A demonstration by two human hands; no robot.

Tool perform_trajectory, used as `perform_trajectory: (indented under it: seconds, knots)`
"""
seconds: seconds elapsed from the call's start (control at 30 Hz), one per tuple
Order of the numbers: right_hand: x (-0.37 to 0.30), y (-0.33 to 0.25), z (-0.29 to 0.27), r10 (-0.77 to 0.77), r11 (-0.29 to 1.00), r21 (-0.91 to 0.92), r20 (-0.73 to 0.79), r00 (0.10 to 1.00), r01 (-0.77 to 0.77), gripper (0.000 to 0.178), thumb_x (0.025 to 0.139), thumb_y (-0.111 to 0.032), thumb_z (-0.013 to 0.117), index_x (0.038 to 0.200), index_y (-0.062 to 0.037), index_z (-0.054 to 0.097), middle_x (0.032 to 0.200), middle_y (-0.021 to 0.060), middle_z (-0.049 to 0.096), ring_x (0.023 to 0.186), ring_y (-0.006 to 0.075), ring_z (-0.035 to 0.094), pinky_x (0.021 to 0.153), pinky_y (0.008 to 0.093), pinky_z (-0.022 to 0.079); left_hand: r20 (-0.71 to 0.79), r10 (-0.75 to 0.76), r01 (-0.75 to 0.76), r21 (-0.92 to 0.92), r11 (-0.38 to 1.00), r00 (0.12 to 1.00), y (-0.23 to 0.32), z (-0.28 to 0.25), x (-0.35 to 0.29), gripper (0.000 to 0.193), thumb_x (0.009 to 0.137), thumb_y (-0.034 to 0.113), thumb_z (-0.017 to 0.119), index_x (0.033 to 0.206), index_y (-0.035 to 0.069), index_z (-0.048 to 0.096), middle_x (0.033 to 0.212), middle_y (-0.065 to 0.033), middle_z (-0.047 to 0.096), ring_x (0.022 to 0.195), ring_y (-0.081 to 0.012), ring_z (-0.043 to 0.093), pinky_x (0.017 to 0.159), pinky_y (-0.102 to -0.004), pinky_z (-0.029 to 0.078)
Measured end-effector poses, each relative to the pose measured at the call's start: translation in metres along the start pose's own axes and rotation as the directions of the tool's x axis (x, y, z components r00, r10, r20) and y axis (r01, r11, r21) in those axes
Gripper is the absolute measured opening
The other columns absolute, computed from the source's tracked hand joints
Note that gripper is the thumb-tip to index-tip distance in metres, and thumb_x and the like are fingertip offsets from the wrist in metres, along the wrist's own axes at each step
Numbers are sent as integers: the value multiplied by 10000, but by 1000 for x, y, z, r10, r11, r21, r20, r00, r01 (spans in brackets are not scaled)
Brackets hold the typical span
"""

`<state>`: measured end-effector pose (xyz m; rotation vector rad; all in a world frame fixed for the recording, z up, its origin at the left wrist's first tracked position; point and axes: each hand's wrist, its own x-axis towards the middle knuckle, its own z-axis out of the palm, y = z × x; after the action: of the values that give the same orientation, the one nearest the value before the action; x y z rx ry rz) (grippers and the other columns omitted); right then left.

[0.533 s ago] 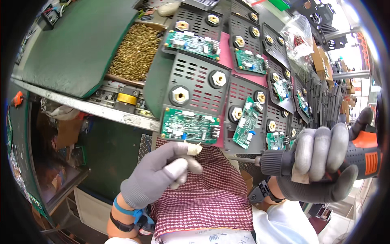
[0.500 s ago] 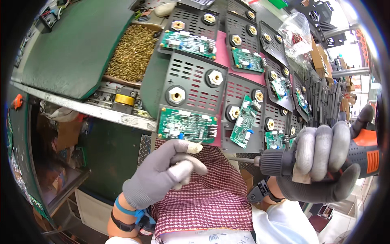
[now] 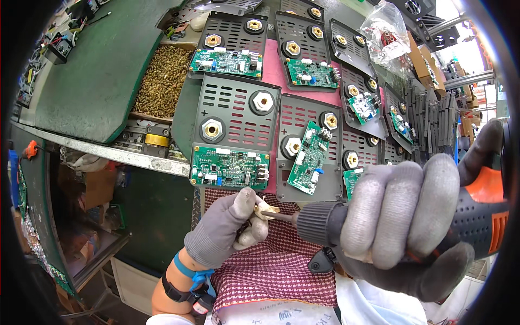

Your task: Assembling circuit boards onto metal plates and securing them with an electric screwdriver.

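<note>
My right hand point(image 3: 401, 216), in a grey glove, is wrapped round an orange and black cordless screwdriver point(image 3: 317, 223). Its bit point(image 3: 279, 215) points left and meets the fingertips of my left hand point(image 3: 225, 225). That hand, also gloved and with a pale covering on one fingertip, is closed in a pinch on a small brass-coloured screw point(image 3: 257, 208), mostly hidden by the fingers. Just beyond lies a green circuit board point(image 3: 230, 167) on the lower end of a dark slotted panel point(image 3: 238, 108) with two brass-centred hex nuts. To its right, another board point(image 3: 310, 158) lies slanted across a second panel.
Several more panels with boards point(image 3: 225, 62) cover the pink sheet point(image 3: 273, 59) on the bench. A tray of small brass screws point(image 3: 162, 81) stands at left beside a green mat point(image 3: 92, 70). A metal edge point(image 3: 108, 149) runs along the bench front. Dark strips point(image 3: 433, 124) are stacked at right.
The screwdriver has moved left, and its bit now meets my left fingertips. My left hand has stayed pinched and shifted slightly; the view has also shifted.
</note>
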<state>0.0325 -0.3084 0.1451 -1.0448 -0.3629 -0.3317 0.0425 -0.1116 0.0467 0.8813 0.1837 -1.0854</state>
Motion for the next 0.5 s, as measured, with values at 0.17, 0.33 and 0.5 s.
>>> perform_trajectory:
  seconds: [0.17, 0.33, 0.5]
  knots:
    - [6, 11, -5, 23, 993, 112, 66, 998, -30, 477, 901, -188, 602, 1170, -12, 249, 646, 86, 494, 501, 188, 474, 552, 353, 471, 41, 14, -13, -4, 1000, 999, -1, 2, 0, 467, 949, 482, 486, 994, 30, 594, 688, -32, 583, 477, -39, 373, 407, -193, 268]
    - [12, 4, -7, 190, 937, 246, 234, 954, -247, 210, 901, -127, 590, 836, 58, 513, 693, 183, 533, 589, 303, 500, 676, 458, 462, 38, 5, -1, -102, 995, 999, -1, 4, 1, 431, 953, 443, 505, 1011, 28, 605, 688, -35, 585, 480, -39, 372, 416, -194, 272]
    - [6, -1, -6, 140, 990, 28, 43, 989, -141, 214, 901, -140, 593, 836, 45, 509, 681, 170, 527, 587, 290, 499, 652, 444, 456, 8, -17, 17, -54, 998, 1000, 3, 7, 0, 477, 954, 458, 496, 1065, 11, 621, 719, -31, 605, 489, -39, 378, 429, -184, 285]
